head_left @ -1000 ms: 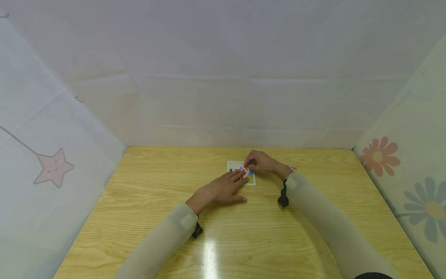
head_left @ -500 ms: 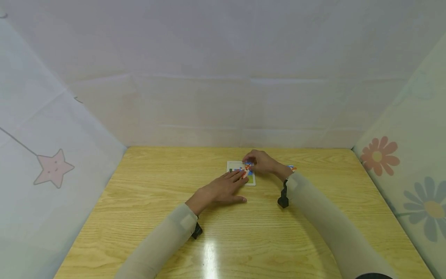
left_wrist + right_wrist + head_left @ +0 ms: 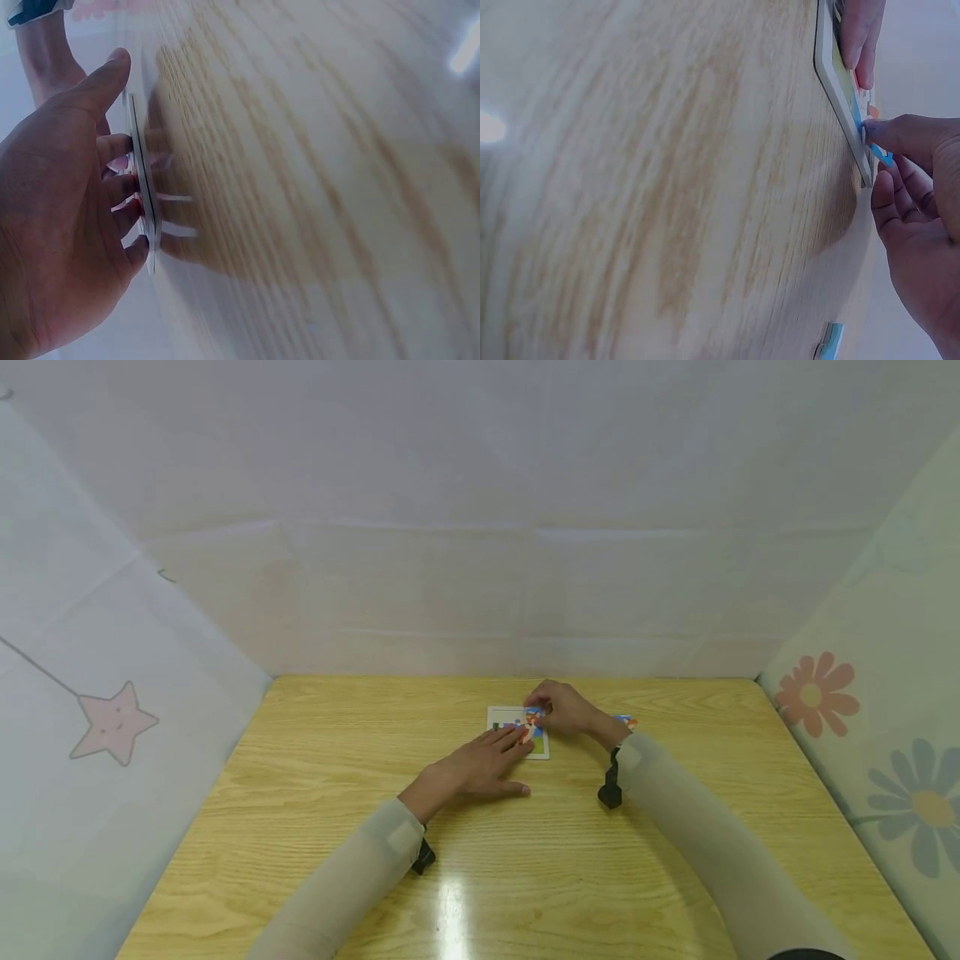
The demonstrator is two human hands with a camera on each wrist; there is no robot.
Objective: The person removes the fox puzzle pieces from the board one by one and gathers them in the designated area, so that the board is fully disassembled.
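Observation:
A small jigsaw puzzle board (image 3: 546, 750) with a white rim lies on the table, a colourful picture partly filling it. My left hand (image 3: 474, 768) rests across its lower left part, fingers straight and thumb spread; in the left wrist view its fingertips (image 3: 136, 251) touch the board. At the upper right corner, my right hand (image 3: 567, 708) pinches a blue puzzle piece (image 3: 882, 154) between thumb and fingers. That piece is tilted against the board in the right wrist view. Much of the picture is hidden under the left fingers.
Another puzzle piece (image 3: 627, 721), blue and orange, lies on the wooden table (image 3: 337, 760) behind the right wrist. White cloth (image 3: 420, 585) hangs behind the table and at both sides.
The puzzle piece at the right fingertips has turned, so more of its blue and orange face shows at the board's upper right. The left hand has stayed in place.

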